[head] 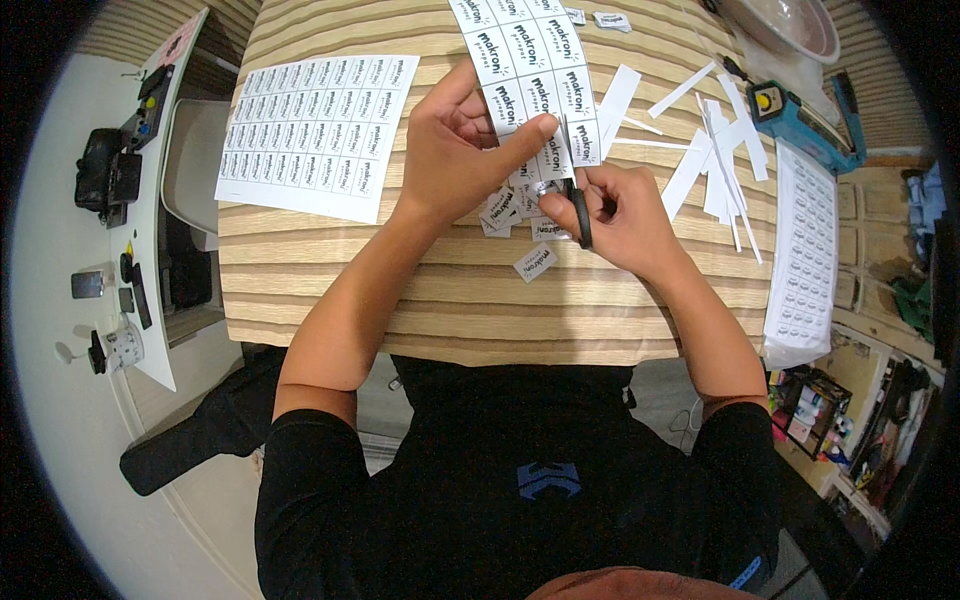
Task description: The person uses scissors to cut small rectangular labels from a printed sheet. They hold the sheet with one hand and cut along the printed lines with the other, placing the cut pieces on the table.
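Observation:
My left hand (pixel 465 150) holds a sheet of printed paper labels (pixel 517 45), its thumb pressed on the sheet's lower part. My right hand (pixel 619 214) grips black-handled scissors (pixel 581 217). The scissor blades lie in the sheet along a line between label columns, close to my left thumb. Several cut labels (pixel 535 262) lie on the table below the hands, some overlapping and partly hidden by them. A larger uncut label sheet (pixel 315 135) lies flat to the left.
On the wood-patterned table (pixel 465 307), white paper strips (pixel 686 172) are scattered at the right. Beyond them are a teal device (pixel 806 124) and a plastic-covered stack of printed sheets (pixel 802 255). Small label piles (pixel 612 21) and a bowl (pixel 795 26) stand at the far side.

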A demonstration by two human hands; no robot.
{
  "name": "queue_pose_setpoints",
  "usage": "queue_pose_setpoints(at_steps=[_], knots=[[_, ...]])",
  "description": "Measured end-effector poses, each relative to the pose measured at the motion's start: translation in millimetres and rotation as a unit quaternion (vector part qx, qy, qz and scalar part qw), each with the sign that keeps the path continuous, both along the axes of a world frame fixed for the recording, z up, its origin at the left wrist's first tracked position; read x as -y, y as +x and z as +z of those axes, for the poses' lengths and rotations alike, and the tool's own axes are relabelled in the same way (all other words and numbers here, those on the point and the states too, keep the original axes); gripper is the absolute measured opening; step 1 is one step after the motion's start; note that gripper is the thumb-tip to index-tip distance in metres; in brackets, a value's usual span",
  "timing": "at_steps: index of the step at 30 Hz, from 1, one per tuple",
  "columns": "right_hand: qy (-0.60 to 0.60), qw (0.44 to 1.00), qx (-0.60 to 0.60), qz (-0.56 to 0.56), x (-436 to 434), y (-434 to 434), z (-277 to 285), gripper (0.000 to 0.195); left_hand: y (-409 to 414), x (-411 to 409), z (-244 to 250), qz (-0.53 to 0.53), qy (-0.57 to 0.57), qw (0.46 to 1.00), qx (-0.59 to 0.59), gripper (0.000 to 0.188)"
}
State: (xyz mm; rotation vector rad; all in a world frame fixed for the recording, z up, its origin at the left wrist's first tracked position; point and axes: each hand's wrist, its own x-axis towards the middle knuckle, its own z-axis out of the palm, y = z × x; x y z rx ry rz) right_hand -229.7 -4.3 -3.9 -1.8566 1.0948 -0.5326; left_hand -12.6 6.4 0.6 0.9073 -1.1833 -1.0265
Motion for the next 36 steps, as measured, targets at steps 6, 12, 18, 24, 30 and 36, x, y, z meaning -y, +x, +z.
queue_pose_setpoints(at_steps=[6, 12, 18, 24, 30, 36], knots=[[-0.001, 1.0, -0.008, 0.0, 0.3, 0.3, 0.5, 0.057, 1.0, -0.1, 0.1, 0.0, -0.005, 1.0, 0.014, 0.04], [-0.003, 1.0, -0.014, 0.0, 0.4, 0.0, -1.0, 0.057, 0.1, 0.0, 0.3, 0.004, -0.01, 1.0, 0.01, 0.04], [-0.002, 1.0, -0.01, -0.001, -0.5, 0.8, -1.2, 0.056, -0.5, 0.0, 0.1, 0.003, -0.009, 1.0, -0.007, 0.04], [-0.005, 1.0, -0.013, 0.001, -0.5, 1.2, 0.4, 0.055, 0.3, 0.4, -1.0, 0.001, -0.011, 1.0, 0.002, 0.04], [0.001, 1.0, -0.019, 0.003, 0.0, 1.2, 1.1, 0.054, -1.1, 1.5, -2.5, 0.008, -0.017, 1.0, -0.016, 0.04], [0.004, 1.0, -0.016, 0.006, 0.1, 0.9, 0.0, 0.054, 1.4, 1.3, -1.2, 0.014, -0.009, 1.0, -0.003, 0.04]])
